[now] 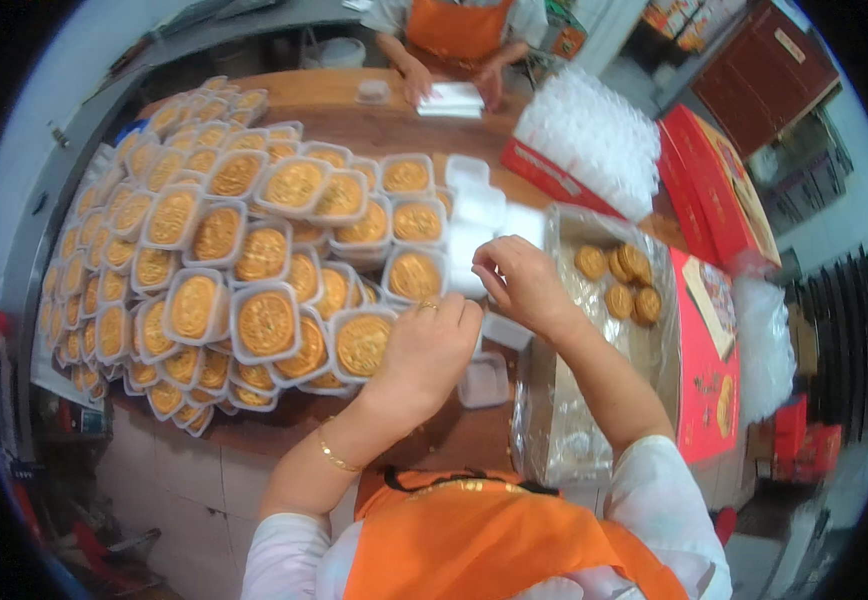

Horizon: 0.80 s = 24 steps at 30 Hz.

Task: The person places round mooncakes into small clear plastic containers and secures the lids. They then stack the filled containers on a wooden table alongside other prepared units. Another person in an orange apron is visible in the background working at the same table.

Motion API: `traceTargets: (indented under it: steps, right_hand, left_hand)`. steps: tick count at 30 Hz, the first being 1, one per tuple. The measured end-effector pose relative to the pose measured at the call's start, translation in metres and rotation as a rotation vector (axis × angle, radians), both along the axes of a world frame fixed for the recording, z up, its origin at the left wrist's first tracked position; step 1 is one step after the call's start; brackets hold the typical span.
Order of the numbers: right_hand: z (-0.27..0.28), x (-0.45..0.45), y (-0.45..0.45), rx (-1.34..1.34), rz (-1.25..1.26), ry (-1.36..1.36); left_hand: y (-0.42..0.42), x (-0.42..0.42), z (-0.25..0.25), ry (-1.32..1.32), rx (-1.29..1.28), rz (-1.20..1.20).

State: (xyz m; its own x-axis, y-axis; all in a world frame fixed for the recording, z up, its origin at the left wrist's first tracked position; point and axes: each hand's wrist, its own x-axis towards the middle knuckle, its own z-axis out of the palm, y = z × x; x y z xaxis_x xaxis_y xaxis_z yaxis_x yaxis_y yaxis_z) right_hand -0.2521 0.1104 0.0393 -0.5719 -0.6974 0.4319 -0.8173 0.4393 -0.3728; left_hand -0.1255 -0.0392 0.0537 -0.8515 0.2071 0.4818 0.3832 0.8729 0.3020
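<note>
My left hand (pixel 434 341) is over the right edge of the pile, its fingers curled and their tips hidden. Beside it, a mooncake (pixel 364 345) sits in a clear plastic tray. Close by, my right hand (pixel 520 281) hovers by several white plastic trays (pixel 471 240), thumb and fingers bent towards each other. Whether either hand holds anything cannot be made out. To the left rises a large heap of mooncakes in plastic trays (pixel 265 322). Loose mooncakes (pixel 629 274) lie in a plastic-lined cardboard box (pixel 565 420) on the right.
Across the wooden table (pixel 374 131), another person's hands (pixel 417 81) touch a white stack (pixel 450 100). A red box piled with clear plastic trays (pixel 588 135) stands at the back right. Red printed cartons (pixel 719 187) are beyond it. An empty tray (pixel 483 381) lies near me.
</note>
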Motion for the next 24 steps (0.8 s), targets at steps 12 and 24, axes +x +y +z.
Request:
traceTargets:
  steps: [12, 24]
  right_hand:
    - [-0.038, 0.071, 0.056, 0.278, -0.099, 0.143]
    - [-0.065, 0.127, 0.045, 0.574, 0.125, 0.149]
  left_hand:
    - [0.037, 0.099, -0.083, -0.237, 0.455, -0.024]
    - [0.04, 0.133, -0.089, -0.32, 0.489, 0.069]
